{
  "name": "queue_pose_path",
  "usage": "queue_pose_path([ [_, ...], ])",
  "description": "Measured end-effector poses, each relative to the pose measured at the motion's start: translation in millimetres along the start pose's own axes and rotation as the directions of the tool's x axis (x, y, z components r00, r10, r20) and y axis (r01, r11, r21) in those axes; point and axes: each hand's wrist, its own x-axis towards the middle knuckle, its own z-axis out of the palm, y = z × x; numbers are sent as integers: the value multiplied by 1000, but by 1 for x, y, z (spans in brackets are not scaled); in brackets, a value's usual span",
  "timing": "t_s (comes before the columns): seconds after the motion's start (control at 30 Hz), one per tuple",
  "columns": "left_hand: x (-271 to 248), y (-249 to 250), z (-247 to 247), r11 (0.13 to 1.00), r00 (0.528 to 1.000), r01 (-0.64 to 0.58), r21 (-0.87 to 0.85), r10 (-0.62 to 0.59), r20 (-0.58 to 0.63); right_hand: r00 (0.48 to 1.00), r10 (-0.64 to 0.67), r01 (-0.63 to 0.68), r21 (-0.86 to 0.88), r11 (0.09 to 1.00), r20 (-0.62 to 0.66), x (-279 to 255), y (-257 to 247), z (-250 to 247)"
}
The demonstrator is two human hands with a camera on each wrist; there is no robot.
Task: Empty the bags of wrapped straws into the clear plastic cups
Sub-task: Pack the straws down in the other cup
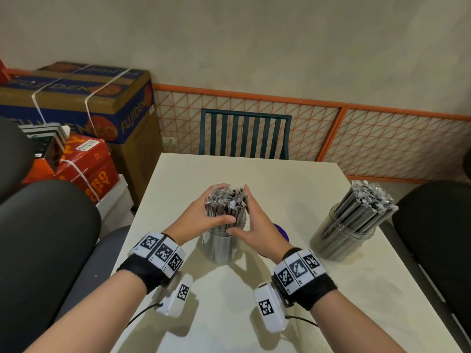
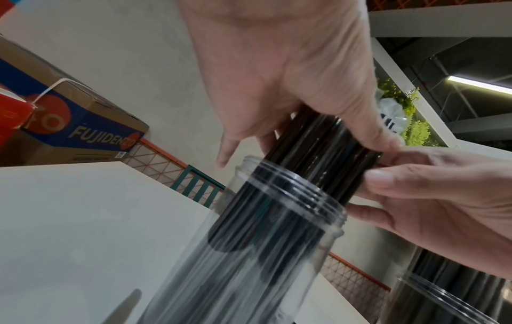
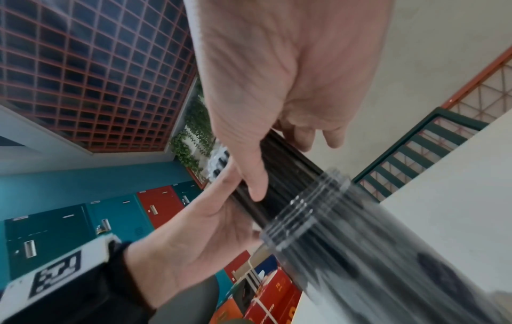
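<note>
Cream counter (image 1: 254, 174) filled mid-frame; at its centre both grips, left hand (image 1: 196, 220) and right hand (image 1: 257, 230), were clamped round a dark wrapped-straw bundle (image 1: 225, 202), steadying it upright in the clear plastic cup (image 1: 224, 248); a filled second cup (image 1: 341, 238) stood right.

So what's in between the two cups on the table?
In the head view, the right hand and wrist reach across that stretch from the near cup; behind them a purple round thing peeks out. Nearer the far cup, bare table.
</note>
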Motion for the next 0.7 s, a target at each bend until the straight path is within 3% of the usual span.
queue_pose_path([
  [0.23,0,-10,14,995,996,65,75,-60,-64,998,57,-56,-45,997,16,10,0,20],
  [0.7,-5,-1,-9,992,995,79,98,-73,-63,1000,-8,8,35,999,-17,10,12,-4],
])
